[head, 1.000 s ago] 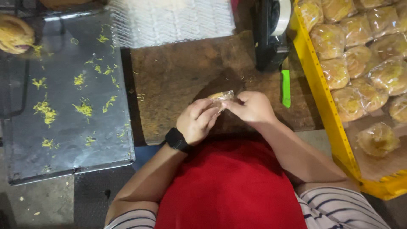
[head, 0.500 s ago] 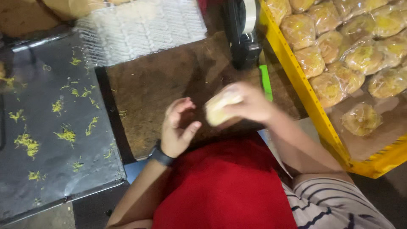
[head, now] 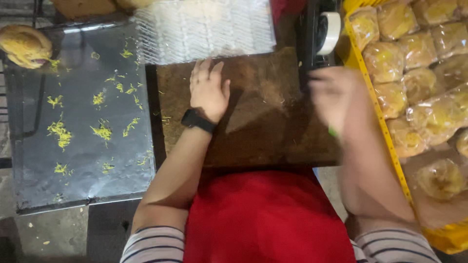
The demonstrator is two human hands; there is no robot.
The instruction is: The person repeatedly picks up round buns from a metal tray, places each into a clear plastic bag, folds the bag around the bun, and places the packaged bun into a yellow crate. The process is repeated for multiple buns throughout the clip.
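on the brown board, left hand lies flat, fingers spread.

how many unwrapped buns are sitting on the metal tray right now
1. One unwrapped bun sits at the far left corner of the metal tray, partly cut by the frame edge; only yellow shreds cover the rest. More may lie out of view.
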